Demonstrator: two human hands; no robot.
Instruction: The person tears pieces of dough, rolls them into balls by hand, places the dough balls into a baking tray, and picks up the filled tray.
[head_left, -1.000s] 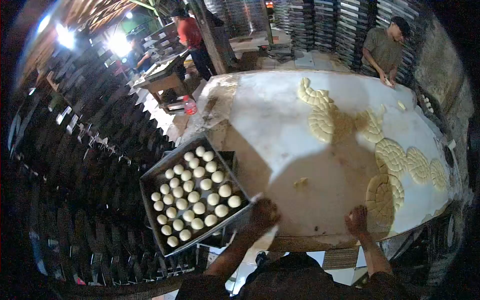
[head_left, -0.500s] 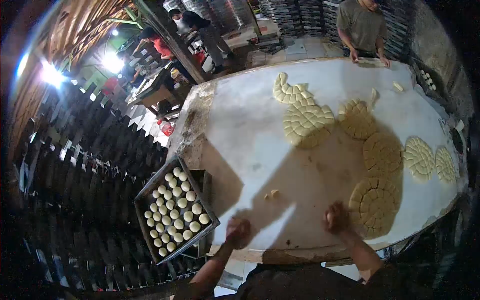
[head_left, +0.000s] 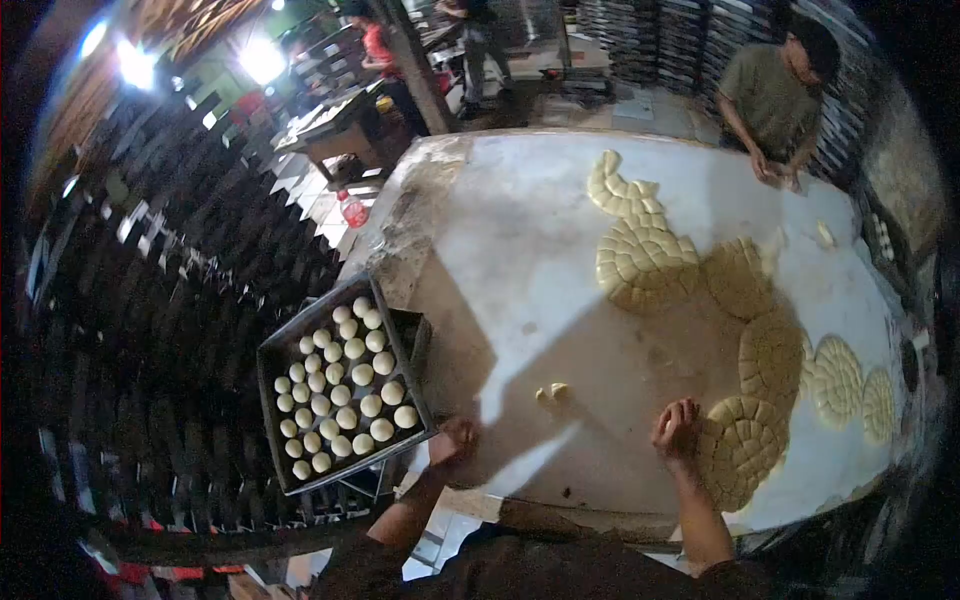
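My left hand (head_left: 455, 442) is closed at the near corner of a dark tray (head_left: 428, 412), by the table's left front edge. Its fingers are curled in, and whatever they may hold is hidden. Rows of round dough balls (head_left: 362, 374) sit in the tray. Over the tabletop, my right hand (head_left: 677, 428) has its fingers bent inward, and I cannot make out what is under them. Just right of it lies a flat dough round (head_left: 742, 450) cut into pieces. Two small dough pieces (head_left: 558, 391) rest between my hands.
More cut dough rounds (head_left: 645, 262) lie across the pale table (head_left: 510, 215), several on the right side. A person (head_left: 775, 100) works at the far right edge. Stacked dark trays (head_left: 150, 330) fill the left. A red-capped bottle (head_left: 352, 208) stands beyond the table.
The view has shifted, moving the table lower and right in the picture. My left hand has come closer to the tray corner. The right hand's fingers show more clearly, less blurred.
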